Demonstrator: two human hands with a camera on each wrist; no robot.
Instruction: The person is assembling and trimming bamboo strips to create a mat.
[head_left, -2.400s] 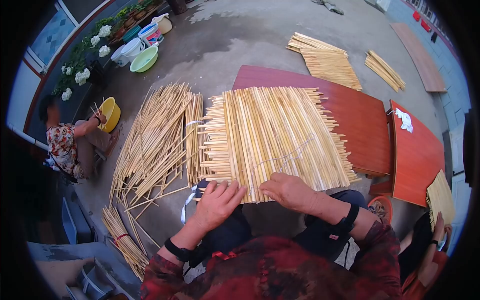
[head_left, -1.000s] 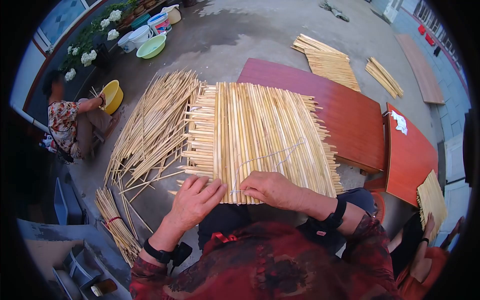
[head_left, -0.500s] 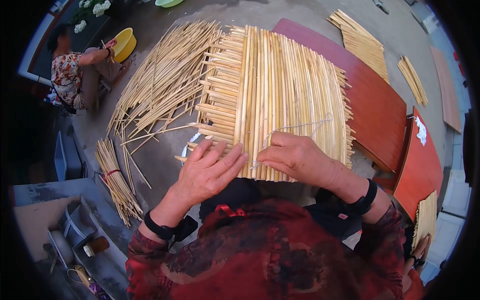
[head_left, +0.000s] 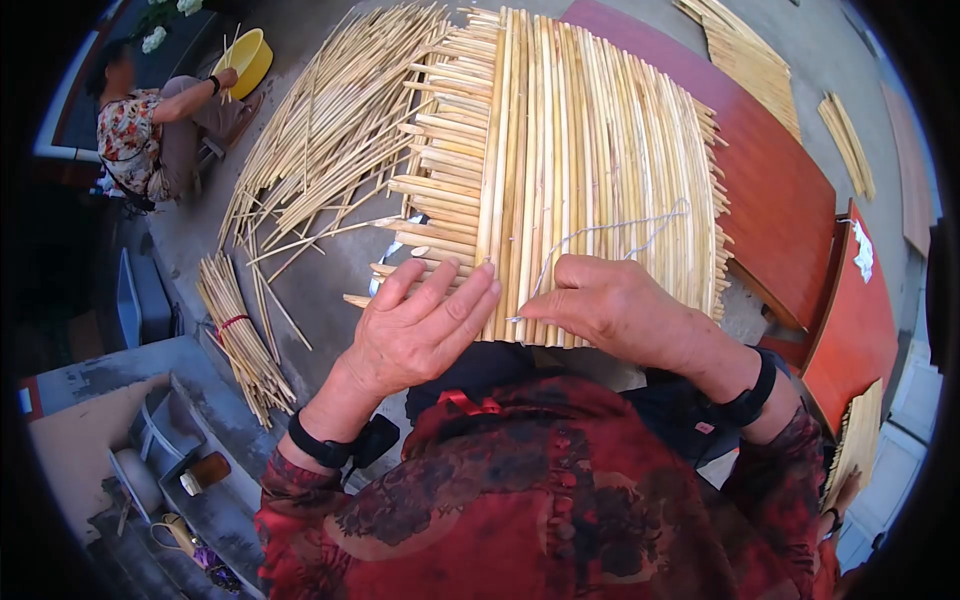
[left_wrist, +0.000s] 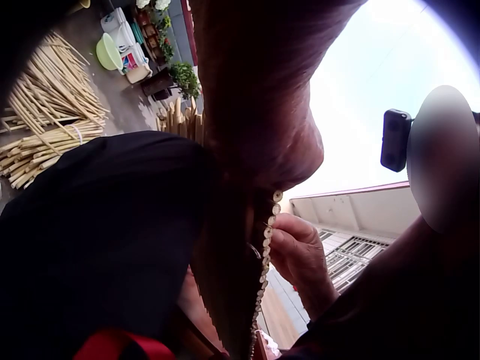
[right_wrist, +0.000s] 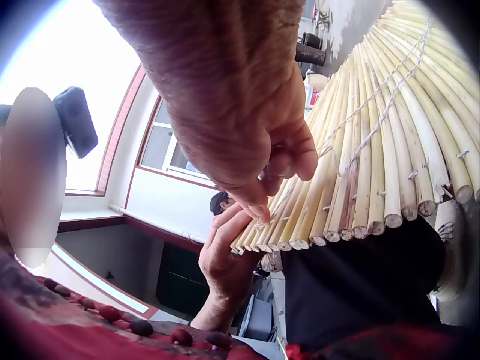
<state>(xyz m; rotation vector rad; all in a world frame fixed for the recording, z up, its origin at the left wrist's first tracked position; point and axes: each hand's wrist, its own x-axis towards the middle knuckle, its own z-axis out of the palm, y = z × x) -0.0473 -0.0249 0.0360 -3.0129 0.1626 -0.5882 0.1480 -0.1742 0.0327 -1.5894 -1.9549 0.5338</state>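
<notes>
A mat of pale stalks (head_left: 580,150) lies before me, its stalks side by side and stitched with thread. My left hand (head_left: 415,330) holds the mat's near left corner, fingers laid over the outermost stalks and thumb hidden beneath. Just to its right, my right hand (head_left: 610,305) pinches a thin grey-white thread (head_left: 600,225) between thumb and forefinger, close over the near edge. From those fingers the thread runs in a loose loop across the stalks. The right wrist view shows the cut stalk ends (right_wrist: 330,236) in a row and my left hand (right_wrist: 221,259) at the far corner.
Loose stalks (head_left: 330,130) are heaped left of the mat, above a bundle (head_left: 240,345) tied in red. Red wooden boards (head_left: 780,210) stand beyond it at the right. Another person (head_left: 135,140) sits by a yellow basin (head_left: 250,65); someone at the lower right handles another mat (head_left: 855,440).
The head view has tipped downward, so the mat sits higher in it. Both hands stay at the near edge; my right hand has turned, with its thumb now showing more.
</notes>
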